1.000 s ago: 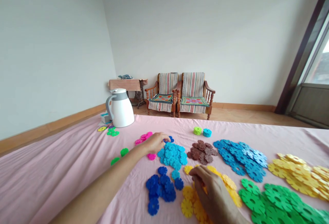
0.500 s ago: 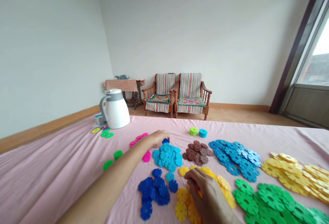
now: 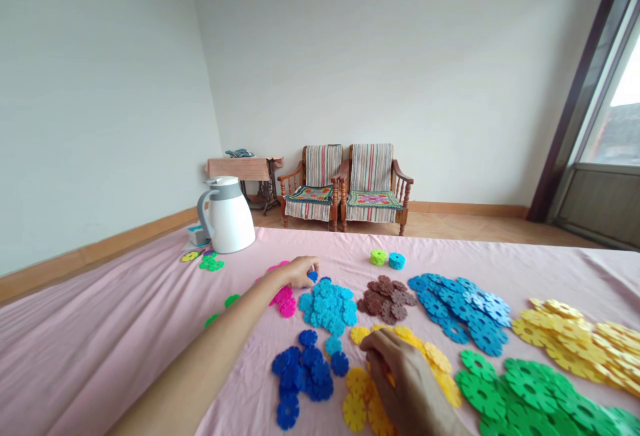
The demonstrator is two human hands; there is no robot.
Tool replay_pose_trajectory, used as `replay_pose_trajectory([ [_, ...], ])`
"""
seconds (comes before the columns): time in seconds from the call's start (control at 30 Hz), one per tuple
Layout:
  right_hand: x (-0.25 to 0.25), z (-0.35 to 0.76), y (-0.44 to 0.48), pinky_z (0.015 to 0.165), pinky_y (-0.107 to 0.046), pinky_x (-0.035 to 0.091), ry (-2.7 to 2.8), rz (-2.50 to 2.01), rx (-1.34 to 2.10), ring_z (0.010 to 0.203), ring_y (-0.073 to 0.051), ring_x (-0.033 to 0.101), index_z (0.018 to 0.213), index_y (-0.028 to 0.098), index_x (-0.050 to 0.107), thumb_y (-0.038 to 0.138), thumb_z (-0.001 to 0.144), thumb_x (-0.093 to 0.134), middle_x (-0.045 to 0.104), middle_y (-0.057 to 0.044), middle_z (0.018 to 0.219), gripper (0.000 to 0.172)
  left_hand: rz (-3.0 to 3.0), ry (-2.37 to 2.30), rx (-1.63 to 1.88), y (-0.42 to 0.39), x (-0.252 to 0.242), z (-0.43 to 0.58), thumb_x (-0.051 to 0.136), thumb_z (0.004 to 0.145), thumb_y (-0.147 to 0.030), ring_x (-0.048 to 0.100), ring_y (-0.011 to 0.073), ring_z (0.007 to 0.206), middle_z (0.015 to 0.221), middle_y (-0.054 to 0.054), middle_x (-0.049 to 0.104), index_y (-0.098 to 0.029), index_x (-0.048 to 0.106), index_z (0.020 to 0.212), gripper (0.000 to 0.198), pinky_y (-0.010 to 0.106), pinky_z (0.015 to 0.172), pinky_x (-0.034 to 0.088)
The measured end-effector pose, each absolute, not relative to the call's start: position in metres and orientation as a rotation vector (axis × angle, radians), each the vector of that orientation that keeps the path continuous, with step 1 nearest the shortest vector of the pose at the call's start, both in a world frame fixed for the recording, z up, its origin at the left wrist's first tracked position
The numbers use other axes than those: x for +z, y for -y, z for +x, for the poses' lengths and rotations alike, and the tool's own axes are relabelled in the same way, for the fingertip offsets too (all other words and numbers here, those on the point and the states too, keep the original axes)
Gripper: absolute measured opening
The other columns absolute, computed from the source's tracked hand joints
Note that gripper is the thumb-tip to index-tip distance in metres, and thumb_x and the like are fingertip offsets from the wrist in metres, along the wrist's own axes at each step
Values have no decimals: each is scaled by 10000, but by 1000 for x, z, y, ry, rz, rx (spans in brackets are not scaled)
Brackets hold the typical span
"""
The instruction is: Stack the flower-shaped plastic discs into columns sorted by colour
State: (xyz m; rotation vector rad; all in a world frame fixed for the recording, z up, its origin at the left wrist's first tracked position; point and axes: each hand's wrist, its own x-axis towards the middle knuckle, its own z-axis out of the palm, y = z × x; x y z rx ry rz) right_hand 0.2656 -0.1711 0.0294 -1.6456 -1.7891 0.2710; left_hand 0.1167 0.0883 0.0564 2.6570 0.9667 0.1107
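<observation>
My left hand [image 3: 299, 271] reaches across the pink cloth and pinches a dark blue snowflake disc [image 3: 313, 277] just behind the light blue pile [image 3: 330, 304]. Pink discs [image 3: 283, 301] lie under the left wrist. Lower down, my right hand [image 3: 405, 379] rests curled on the yellow disc pile [image 3: 365, 389]; its fingers are bent, and what they hold I cannot make out. A dark blue pile [image 3: 303, 373] lies between my two arms.
Brown [image 3: 386, 295], blue [image 3: 460, 306], yellow [image 3: 580, 333] and green [image 3: 535, 389] disc piles spread to the right. A white jug [image 3: 226, 215] stands at the far left of the table [image 3: 100, 329]. Two small stacks [image 3: 387, 259] sit behind. Two chairs [image 3: 345, 186] stand by the wall.
My left hand has lifted slightly off the light blue pile with a dark blue disc in its fingertips. The right hand stays on the yellow pile. The view shifted a little.
</observation>
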Motion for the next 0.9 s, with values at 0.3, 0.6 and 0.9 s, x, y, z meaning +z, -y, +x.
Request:
replay_pose_trajectory([
  [0.3, 30, 265, 171, 670, -226, 410, 1787, -1655, 259, 769, -141, 610, 859, 233, 588, 219, 910, 347, 657, -22, 849, 246, 2235, -509, -325, -56, 92, 74, 740, 619, -245, 567, 136, 616, 765, -2, 631, -169, 625, 963, 371, 212, 522, 472],
  [0.6, 25, 266, 168, 665, -233, 412, 1788, -1636, 261, 767, -145, 608, 858, 233, 583, 222, 913, 341, 654, -23, 839, 249, 2513, -663, 144, -69, 62, 105, 498, 799, -136, 595, 170, 760, 852, 57, 652, -136, 636, 1047, 283, 266, 685, 489],
  [0.9, 21, 268, 169, 656, -230, 410, 1802, -1643, 249, 756, -141, 606, 859, 240, 581, 205, 906, 347, 653, -16, 836, 241, 2722, -668, 188, -84, 48, 134, 546, 624, 1, 544, 162, 780, 846, 16, 605, -164, 644, 806, 265, 245, 742, 435],
])
